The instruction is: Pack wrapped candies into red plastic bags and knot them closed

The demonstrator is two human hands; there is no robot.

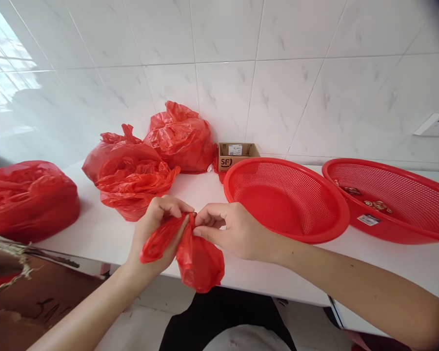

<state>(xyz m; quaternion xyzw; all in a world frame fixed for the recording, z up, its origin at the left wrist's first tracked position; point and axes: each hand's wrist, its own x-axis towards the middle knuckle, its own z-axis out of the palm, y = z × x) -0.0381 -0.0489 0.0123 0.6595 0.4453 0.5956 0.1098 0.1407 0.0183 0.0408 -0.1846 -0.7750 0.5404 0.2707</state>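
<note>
A small red plastic bag [201,265] hangs between my hands near the table's front edge, its lower part rounded and its contents hidden. My left hand [161,226] is closed on the bag's gathered top, with a loose flap of red plastic lying across the palm. The thumb and fingers of my right hand [229,226] pinch the twisted neck of the same bag from the right. Just behind my left hand stands a crumpled red bag [133,175], open at its top.
Full red bags [181,136] stand by the tiled wall, another [29,200] at far left. A small cardboard box [237,151] sits behind a red basket [285,200]. A second basket [395,195] holds small packets. A large carton [40,297] stands lower left of the white table [109,239].
</note>
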